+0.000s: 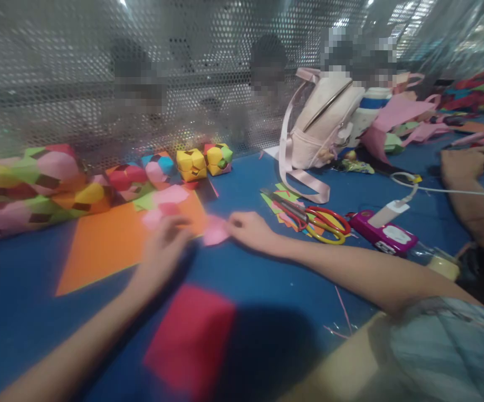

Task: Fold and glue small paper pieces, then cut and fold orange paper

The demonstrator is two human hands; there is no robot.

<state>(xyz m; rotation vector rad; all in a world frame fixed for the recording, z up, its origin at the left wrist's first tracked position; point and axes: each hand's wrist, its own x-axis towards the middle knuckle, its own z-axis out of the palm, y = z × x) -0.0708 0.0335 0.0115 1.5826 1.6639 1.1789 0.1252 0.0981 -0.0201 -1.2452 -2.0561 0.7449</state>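
Observation:
My right hand [253, 230] is closed in a pinch at the edge of a small piece of pink paper [215, 231] on the blue surface. Motion blurs my left hand [167, 241], which is over a large orange sheet [108, 243], close to more small pink pieces. Whether its fingers grip anything is unclear. A red square of paper [193, 335] lies nearer to me, below both hands. Two pairs of scissors, one with red handles and one with yellow handles [334, 237], rest on a stack of coloured paper [273, 209] beyond my right forearm.
Folded paper cubes [191, 164] line the back left, before a perforated metal panel [208, 67]. At right are a pale backpack [319, 123], a white bottle [365, 114] and a purple device [384, 233] with a white cable. Another person's hand [463, 167] rests at far right.

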